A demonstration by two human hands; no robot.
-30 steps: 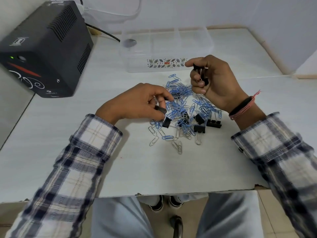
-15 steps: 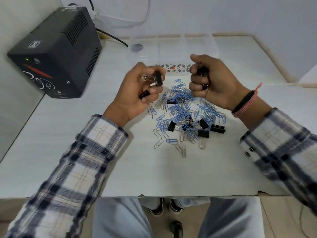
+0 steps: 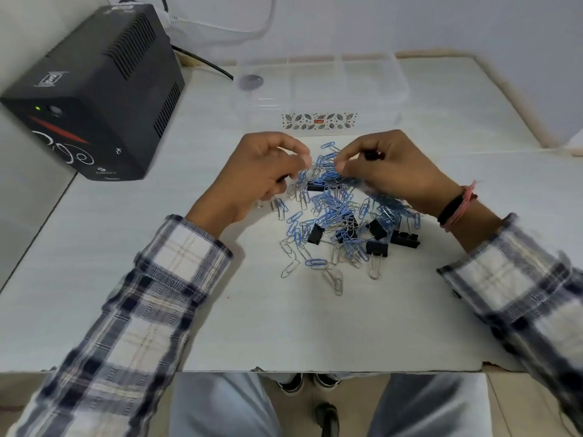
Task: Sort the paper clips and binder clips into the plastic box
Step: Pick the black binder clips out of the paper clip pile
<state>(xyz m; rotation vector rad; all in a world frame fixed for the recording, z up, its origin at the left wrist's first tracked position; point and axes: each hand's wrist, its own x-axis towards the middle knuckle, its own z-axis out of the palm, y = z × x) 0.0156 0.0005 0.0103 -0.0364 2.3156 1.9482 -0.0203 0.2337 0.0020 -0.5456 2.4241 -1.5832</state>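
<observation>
Hands (image 3: 268, 171) (image 3: 388, 171) curled, fingertips nearly meeting above clips (image 3: 334, 216)

A: Count of black binder clips (image 3: 315, 234) lying loose on the table (image 3: 284, 326)?
B: Six visible. Paper clips (image 3: 331, 209): a tangled heap, centre frame, too many to count.
A: Containers?
B: One plastic box (image 3: 372, 89), upper centre.

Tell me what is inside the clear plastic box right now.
The plastic box looks divided into compartments and shows no clips inside. A grey round mark shows through its left end; whether it lies inside or beneath is unclear. The patterned label covers part of the front wall.
</observation>
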